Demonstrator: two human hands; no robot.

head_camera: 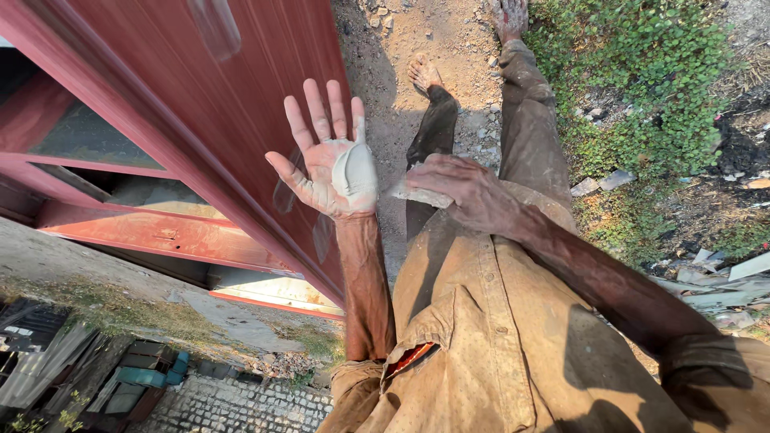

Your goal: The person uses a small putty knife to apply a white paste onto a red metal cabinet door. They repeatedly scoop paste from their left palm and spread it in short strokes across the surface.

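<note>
- Left hand (325, 160) is held up flat with the palm facing the camera, fingers spread wide, and there's a lump of pale grey putty (355, 171) sitting on the heel of the palm, toward the little-finger side.
- That hand isn't gripping anything, the putty just rests on the open palm. It's right in front of the reddish-brown wood-grain door panel (216, 88); can't tell if the fingertips touch it.
- Right hand (465, 192) is down by the hip, fingers curled over a thin, flat, pale grey scraper-like piece (417, 195) that pokes out to the left. Looks pinched between thumb and fingers, but the thumb is hidden so I can't say exactly.
- The two hands are close, just apart from each other.
- Person is wearing a dusty tan button shirt (497, 337) and dirty olive trousers (525, 120), bare feet on sandy, stony ground (449, 40).
- To the right there's a patch of green leafy weeds (642, 64), with scraps of rubble nearby.
- The door frame has a glass pane (88, 136) in it, over on the left.
</note>
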